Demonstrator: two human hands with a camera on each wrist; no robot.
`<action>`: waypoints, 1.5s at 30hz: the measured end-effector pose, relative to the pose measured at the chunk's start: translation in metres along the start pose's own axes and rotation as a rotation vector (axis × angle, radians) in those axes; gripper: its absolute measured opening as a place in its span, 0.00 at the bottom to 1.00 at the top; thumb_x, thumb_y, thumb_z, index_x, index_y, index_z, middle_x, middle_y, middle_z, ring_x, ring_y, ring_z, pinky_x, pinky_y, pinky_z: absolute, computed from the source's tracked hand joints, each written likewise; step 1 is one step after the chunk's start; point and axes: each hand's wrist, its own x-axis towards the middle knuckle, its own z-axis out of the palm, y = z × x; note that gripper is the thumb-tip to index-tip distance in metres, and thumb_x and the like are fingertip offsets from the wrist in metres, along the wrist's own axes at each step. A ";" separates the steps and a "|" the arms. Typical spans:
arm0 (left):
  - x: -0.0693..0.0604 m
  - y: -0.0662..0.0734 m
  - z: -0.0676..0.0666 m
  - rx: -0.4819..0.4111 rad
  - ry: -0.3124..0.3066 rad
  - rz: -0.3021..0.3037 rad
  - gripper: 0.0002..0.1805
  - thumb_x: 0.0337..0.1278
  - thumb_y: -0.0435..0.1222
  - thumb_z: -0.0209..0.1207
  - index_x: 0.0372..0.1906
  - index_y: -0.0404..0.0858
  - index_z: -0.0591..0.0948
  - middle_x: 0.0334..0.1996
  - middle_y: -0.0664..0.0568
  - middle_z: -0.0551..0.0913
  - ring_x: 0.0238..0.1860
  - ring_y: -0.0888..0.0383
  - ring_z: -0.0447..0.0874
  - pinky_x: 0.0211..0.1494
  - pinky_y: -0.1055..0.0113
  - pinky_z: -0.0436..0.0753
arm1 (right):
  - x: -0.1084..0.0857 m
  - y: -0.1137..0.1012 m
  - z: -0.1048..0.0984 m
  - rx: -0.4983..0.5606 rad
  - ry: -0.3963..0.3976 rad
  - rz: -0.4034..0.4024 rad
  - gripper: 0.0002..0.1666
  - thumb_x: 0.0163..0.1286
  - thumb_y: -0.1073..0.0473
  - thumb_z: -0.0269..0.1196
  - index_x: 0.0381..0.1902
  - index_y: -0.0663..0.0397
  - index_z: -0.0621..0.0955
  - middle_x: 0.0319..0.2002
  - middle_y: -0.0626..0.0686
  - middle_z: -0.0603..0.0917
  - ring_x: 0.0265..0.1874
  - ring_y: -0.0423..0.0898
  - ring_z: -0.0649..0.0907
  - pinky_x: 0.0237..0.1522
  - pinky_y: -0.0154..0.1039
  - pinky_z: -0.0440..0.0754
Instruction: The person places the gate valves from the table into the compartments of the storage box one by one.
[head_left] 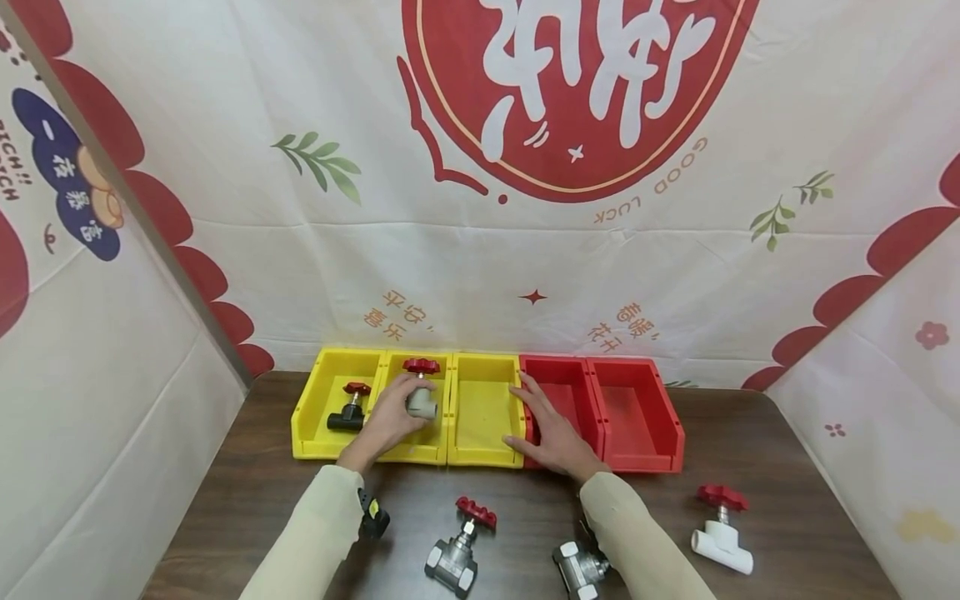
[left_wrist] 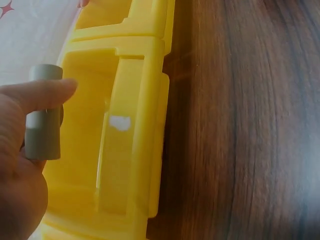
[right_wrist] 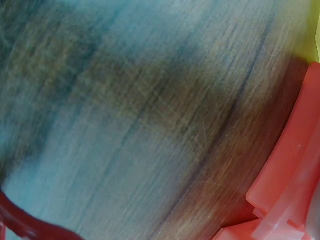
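Observation:
In the head view my left hand (head_left: pixel 393 417) grips a grey tee valve (head_left: pixel 422 403) with a red handle, over the second yellow bin (head_left: pixel 414 452) from the left. The left wrist view shows the thumb laid across the grey pipe body (left_wrist: pixel 43 135), beside the bin's inner wall. My right hand (head_left: pixel 556 437) has its fingers spread, holding nothing, at the border of the third yellow bin (head_left: pixel 486 456) and the first red bin (head_left: pixel 564 400). That hand does not show in the right wrist view, apart from the red bin edge (right_wrist: pixel 285 150).
A black valve (head_left: pixel 347 417) lies in the leftmost yellow bin. On the wooden table are a metal valve (head_left: pixel 453 564), a second metal valve (head_left: pixel 580 570) by the right forearm, and a white valve (head_left: pixel 722 542) at the right. Another red bin (head_left: pixel 645 462) ends the row.

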 end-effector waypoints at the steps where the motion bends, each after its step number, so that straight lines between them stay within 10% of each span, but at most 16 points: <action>1: 0.001 0.001 0.001 0.003 -0.002 -0.013 0.28 0.36 0.22 0.72 0.49 0.39 0.81 0.53 0.46 0.74 0.48 0.44 0.75 0.49 0.49 0.78 | 0.000 0.000 0.000 0.002 0.002 0.000 0.57 0.50 0.36 0.71 0.74 0.29 0.54 0.73 0.28 0.40 0.67 0.47 0.64 0.51 0.55 0.77; 34: 0.007 -0.019 0.023 0.000 -0.130 -0.254 0.27 0.36 0.25 0.73 0.48 0.42 0.81 0.46 0.44 0.76 0.39 0.48 0.74 0.40 0.54 0.78 | 0.000 0.002 0.004 -0.003 0.005 -0.015 0.58 0.50 0.35 0.70 0.74 0.30 0.54 0.74 0.31 0.41 0.67 0.46 0.63 0.51 0.54 0.77; 45: 0.010 -0.022 0.026 0.039 -0.115 -0.207 0.26 0.35 0.23 0.73 0.46 0.41 0.82 0.45 0.45 0.78 0.39 0.49 0.74 0.41 0.54 0.78 | 0.000 0.002 0.001 0.000 0.002 -0.014 0.57 0.50 0.35 0.70 0.74 0.27 0.53 0.74 0.31 0.40 0.68 0.47 0.63 0.52 0.54 0.76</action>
